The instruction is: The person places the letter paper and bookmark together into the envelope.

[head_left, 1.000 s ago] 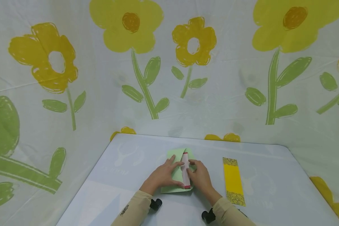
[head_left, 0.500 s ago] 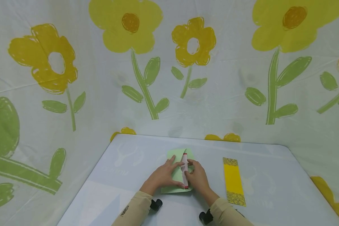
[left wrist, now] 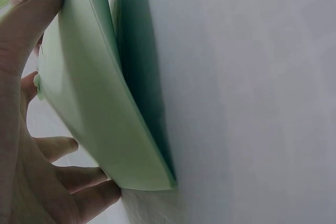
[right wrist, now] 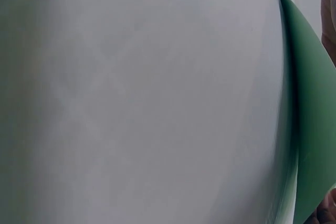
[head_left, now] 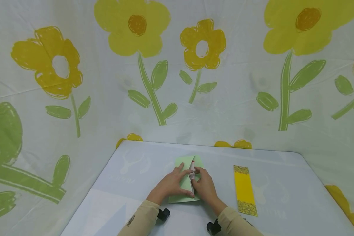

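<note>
A pale green paper envelope (head_left: 183, 186) lies near the middle of the table, its slit facing right. My left hand (head_left: 171, 183) holds the envelope, thumb and index finger at the edge of the slit and other fingers spread. A white paper with red ends (head_left: 192, 166) shows as a narrow strip in the slit; the rest is hidden inside. My right hand (head_left: 205, 186) pinches the strip's right edge. In the left wrist view, the envelope (left wrist: 100, 114) gapes along one side beside several fingers (left wrist: 86, 177). In the right wrist view, only part of the envelope (right wrist: 315, 119) shows.
A yellow strip of paper with patterned ends (head_left: 245, 188) lies to the right of my right hand. The white table (head_left: 292, 183) meets a flower-printed cloth (head_left: 236, 85) at the back and left. Black wrist devices (head_left: 164, 214) sit below both hands.
My right hand has moved left, and the white paper has slid further into the envelope, leaving a thinner strip in sight. My left hand has stayed in place.
</note>
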### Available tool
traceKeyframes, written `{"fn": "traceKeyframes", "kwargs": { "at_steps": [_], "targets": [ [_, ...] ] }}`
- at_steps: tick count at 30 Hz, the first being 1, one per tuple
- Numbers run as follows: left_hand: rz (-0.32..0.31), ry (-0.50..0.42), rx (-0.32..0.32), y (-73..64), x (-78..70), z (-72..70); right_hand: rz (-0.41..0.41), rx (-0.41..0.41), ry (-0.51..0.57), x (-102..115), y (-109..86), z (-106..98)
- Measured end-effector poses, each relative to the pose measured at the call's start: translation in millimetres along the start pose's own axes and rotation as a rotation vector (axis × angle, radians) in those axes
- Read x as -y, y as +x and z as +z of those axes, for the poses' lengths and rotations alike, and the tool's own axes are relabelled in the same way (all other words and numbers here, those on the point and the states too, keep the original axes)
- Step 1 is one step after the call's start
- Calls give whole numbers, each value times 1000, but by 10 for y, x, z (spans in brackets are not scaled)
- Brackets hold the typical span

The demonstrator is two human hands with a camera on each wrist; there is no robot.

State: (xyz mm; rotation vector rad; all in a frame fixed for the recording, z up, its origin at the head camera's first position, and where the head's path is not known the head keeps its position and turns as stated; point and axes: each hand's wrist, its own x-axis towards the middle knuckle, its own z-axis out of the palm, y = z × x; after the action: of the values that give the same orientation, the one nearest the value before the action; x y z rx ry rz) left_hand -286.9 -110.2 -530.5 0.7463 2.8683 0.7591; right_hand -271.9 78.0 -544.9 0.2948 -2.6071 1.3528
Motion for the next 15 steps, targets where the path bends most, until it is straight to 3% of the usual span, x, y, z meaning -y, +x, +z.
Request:
{"fn": "traceKeyframes", "kwargs": {
  "at_steps": [15],
  "targets": [
    [0, 15, 3, 0, -7, 10, 24, 2, -46, 22, 36, 36]
  ]
}}
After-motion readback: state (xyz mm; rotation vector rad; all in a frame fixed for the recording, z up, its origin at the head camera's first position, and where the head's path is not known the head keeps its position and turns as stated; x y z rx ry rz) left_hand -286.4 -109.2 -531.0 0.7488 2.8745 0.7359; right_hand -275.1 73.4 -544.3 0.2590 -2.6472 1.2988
